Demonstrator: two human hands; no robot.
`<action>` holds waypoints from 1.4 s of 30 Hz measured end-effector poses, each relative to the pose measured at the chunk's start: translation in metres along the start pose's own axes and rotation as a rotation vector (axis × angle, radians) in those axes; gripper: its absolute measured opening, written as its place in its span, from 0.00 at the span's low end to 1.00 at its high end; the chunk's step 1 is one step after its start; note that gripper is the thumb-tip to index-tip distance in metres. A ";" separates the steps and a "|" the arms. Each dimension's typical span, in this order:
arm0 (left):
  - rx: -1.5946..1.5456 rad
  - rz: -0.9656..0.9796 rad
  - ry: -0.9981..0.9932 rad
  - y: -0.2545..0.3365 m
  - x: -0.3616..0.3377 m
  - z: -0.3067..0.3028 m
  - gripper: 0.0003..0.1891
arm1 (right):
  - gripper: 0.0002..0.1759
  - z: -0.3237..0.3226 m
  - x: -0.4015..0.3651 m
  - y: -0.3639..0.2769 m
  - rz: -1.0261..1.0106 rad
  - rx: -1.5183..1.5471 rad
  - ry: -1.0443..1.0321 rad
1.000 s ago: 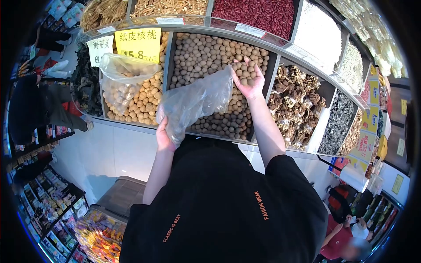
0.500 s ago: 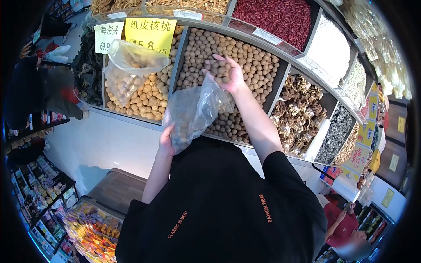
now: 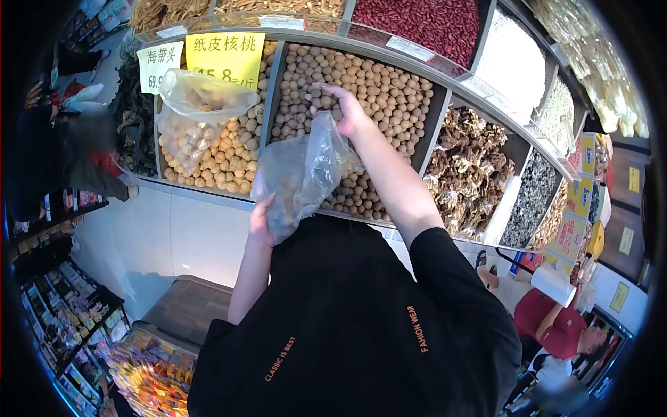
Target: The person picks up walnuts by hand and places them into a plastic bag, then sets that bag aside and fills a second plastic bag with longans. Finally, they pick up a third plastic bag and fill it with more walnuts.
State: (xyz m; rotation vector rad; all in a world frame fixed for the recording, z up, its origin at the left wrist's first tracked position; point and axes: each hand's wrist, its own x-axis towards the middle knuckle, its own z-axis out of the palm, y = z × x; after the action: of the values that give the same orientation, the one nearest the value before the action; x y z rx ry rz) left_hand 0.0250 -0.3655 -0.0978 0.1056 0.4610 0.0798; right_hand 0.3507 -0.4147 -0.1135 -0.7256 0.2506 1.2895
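My left hand grips the lower side of a clear plastic bag, which bulges over the bin's front edge. Brownish contents show dimly through its film. My right hand is at the bag's upper edge, fingers curled round a few dried longans. Beneath it lies a bin full of round brown dried longans. How many sit in my palm is hidden by my fingers and the bag.
Left of the longans, a second plastic bag hangs over walnuts, below a yellow price sign. Dried mushrooms fill the right-hand bin, with red beans behind. A person in red stands at lower right.
My right hand has drawn in toward the bag's mouth, its fingers curling more closely round the longans. My left hand keeps its grip on the bag. The view has shifted slightly.
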 end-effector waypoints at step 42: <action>0.227 0.085 0.257 0.005 -0.001 0.050 0.35 | 0.13 -0.039 -0.057 0.004 -0.777 -2.137 0.711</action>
State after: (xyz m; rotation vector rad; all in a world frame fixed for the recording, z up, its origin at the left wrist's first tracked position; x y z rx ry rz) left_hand 0.0467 -0.3646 -0.0522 0.3403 0.7217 0.1251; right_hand 0.3392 -0.4826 -0.1126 -2.6793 -0.9898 -0.0030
